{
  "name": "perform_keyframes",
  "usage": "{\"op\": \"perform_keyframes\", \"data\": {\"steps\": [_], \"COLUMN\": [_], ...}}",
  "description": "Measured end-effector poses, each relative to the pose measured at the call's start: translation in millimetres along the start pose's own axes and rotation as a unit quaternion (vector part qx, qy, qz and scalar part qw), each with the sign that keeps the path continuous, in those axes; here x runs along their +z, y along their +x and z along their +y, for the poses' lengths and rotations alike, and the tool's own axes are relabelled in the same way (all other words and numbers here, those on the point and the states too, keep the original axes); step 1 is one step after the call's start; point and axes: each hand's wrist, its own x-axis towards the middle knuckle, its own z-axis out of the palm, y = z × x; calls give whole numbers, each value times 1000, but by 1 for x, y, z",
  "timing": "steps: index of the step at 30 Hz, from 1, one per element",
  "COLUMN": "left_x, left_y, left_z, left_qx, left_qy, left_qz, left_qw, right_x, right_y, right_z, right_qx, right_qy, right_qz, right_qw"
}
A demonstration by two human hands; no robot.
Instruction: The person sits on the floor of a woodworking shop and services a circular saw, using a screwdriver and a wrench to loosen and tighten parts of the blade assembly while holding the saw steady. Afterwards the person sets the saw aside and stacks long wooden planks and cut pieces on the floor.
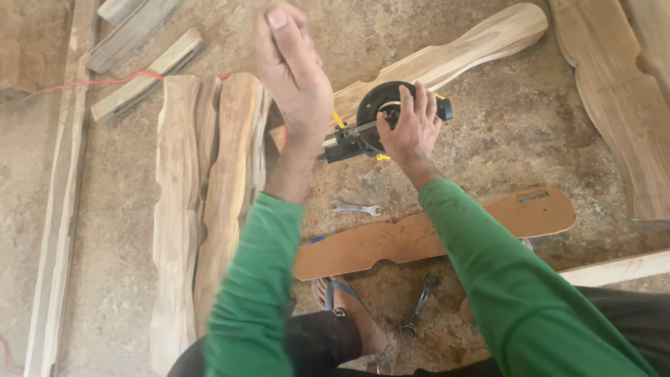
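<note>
1. Under the right hand: black power saw on the floor, palm clamped over its housing to steady it.
2. Left hand raised beside the grip, open, holding nothing.
3. Two spanners near the grip: open-ended spanner, ring spanner, either side of the cut template board.

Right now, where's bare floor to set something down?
Free: floor right of the power tool, below the long curved plank; also left of the plank stack. Crowded: around the template, both wrenches and foot.
</note>
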Motion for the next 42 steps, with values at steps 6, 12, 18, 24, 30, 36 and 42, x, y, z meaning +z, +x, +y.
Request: {"op": "perform_keyframes", "data": {"steps": [6,12,18,24,30,36,42], "left_x": [37,5,-1,-4,-5,-10,-33], "left_y": [8,10,13,32,26,23,37], "left_z": [-29,-36,-32,-35,-24,-29,-36], "left_qx": [-13,-49,-83,-40,-67,-63,-37], "left_qy": [-3,-92,-54,-67,-93,-88,-78], "left_qz": [29,-5,-21,32,37,12,2], "left_qw": [999,994,995,996,993,994,996], "right_x": [14,31,15,-4,-2,-3,3], "right_y": [34,22,20,47,74,71,85], "right_z": [7,5,-3,-2,2,-1,-5], "right_qx": [-1,-13,-16,11,-84,-57,-51], "right_qy": [0,-21,-24,-53,-97,-86,-92], "right_qz": [-11,-1,-5,-85,-66,-119,-140], "right_qw": [1000,1000,1000,995,990,988,984]}}
